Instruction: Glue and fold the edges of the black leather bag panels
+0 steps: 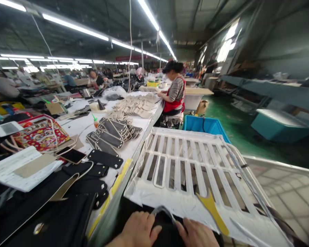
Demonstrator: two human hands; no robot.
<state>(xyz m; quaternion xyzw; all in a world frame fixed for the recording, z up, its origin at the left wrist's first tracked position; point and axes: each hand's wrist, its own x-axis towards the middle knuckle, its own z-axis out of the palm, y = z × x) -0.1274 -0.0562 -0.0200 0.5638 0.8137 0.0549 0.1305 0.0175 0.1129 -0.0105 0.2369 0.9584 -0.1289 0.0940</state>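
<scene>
At the bottom edge, a black piece of bag material (pixel 166 236) lies in front of me, with a grey curved strip (pixel 162 209) arching over it. My left hand (pixel 139 228) is closed at the strip's left end, fingers curled. Opposite it, my right hand (pixel 197 234) pinches near the right end, thumb towards the middle. My own wrists partly hide the black material. Just beyond my hands is a white slatted rack (pixel 185 164) with a grey, pale-edged strap piece (pixel 160 171) on it. A yellow forked tool (pixel 213 209) rests on the rack's near edge, beside my right hand.
On the left table are a black bag (pixel 59 219), stacked dark strap pieces (pixel 110 133), a phone (pixel 72 155), papers (pixel 23 168) and a glue bottle (pixel 95 121). A co-worker (pixel 173 89) stands beyond. A blue bin (pixel 206 125) and a white crate (pixel 285 185) are on the right.
</scene>
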